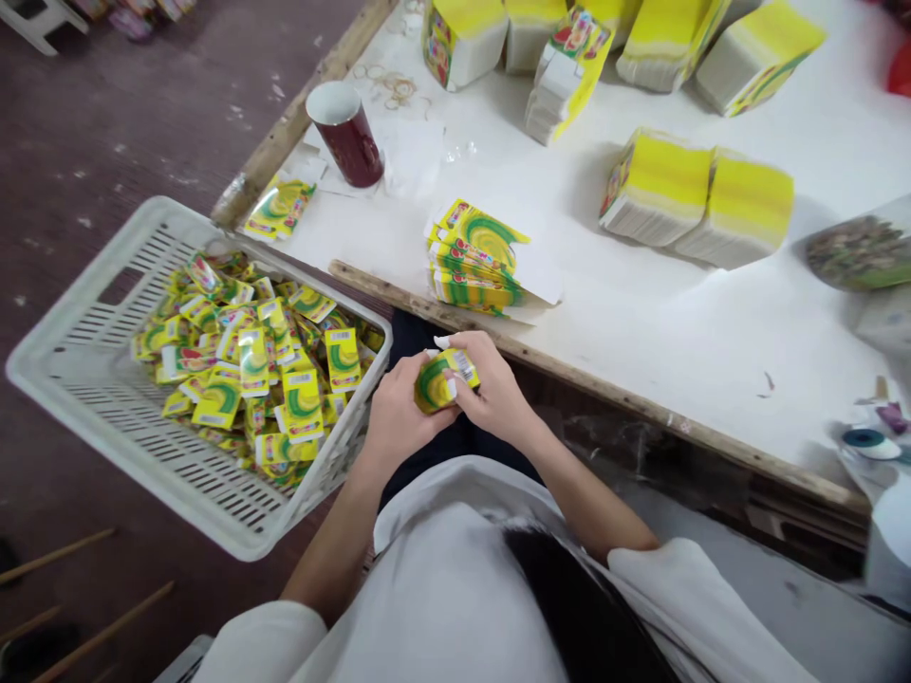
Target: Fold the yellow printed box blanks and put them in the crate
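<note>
Through the head view I've got both hands together, and there's the yellow-and-green packet (434,384), caught right between them! My left grip (399,403) curls around its left side, narrowed to the size of the piece. My right grip (492,381) has it from the opposite side, thumb laid over the printed face, just beside the barcode. So both are holding the one packet, tilted, over dark trousers (409,334) and just short of the wooden edge (604,381) of the surface (604,294).

Straight beyond the grips, past that edge, here's a fan of printed packaging (476,251), pieces overlapping, well clear of the fingers. Swinging left of the left grip, close by that forearm: a white basket (250,544) with a loose heap of packets (303,403) inside. Ahead and left, a dark red mug (352,142) stands upright, yellow packaging (281,207) lying near it and rubber bands (399,90) just past it.

Over to the right grip's side, ahead and well apart, two tight stacks (665,180) sit side by side, with more stacks (761,52) behind. Farthest right, a clear bag (861,247) of brownish bits, too blurred for me to name.
</note>
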`<state>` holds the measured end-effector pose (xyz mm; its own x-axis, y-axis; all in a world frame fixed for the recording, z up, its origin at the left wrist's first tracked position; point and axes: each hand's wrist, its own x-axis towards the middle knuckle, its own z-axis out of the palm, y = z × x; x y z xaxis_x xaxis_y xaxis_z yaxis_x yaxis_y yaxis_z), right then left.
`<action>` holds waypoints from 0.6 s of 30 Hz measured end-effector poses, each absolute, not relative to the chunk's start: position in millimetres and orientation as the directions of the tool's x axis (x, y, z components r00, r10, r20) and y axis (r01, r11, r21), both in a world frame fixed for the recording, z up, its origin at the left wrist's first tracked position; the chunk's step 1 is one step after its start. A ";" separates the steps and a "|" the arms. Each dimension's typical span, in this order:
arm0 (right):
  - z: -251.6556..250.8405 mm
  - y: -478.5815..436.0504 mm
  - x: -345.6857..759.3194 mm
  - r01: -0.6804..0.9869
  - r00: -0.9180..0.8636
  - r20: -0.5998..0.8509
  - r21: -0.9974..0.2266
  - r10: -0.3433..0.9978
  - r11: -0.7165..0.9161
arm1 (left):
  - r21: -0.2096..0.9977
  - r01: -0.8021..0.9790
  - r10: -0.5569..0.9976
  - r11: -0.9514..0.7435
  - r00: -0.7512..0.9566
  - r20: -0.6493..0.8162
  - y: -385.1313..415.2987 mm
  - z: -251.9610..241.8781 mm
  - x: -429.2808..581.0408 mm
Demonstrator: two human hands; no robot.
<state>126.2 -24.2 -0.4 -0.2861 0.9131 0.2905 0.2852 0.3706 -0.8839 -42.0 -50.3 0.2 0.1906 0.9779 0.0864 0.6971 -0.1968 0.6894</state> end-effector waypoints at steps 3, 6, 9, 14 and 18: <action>5.7 -16.3 133.0 0.242 -0.324 0.270 -0.903 0.907 0.355 | 0.701 0.693 0.986 -0.169 0.117 0.122 -48.8 -0.9 -61.8; 18.3 5.7 158.6 0.301 -0.153 0.295 -0.895 0.943 0.329 | 0.655 0.755 0.963 0.016 -0.187 0.193 -42.5 -2.4 -105.8; 30.0 39.0 183.6 0.558 0.049 0.332 -0.791 0.942 0.250 | 0.576 0.789 0.839 0.214 -0.451 0.306 -34.1 -5.2 -149.7; 23.0 83.4 182.3 0.809 0.082 0.239 -0.583 0.968 0.075 | 0.588 0.800 0.875 0.118 -0.364 0.320 -32.7 -17.2 -143.1; 9.6 89.5 172.4 0.843 0.064 0.209 -0.535 0.976 0.059 | 0.677 0.735 0.967 -0.039 -0.142 0.210 -34.9 -26.6 -102.4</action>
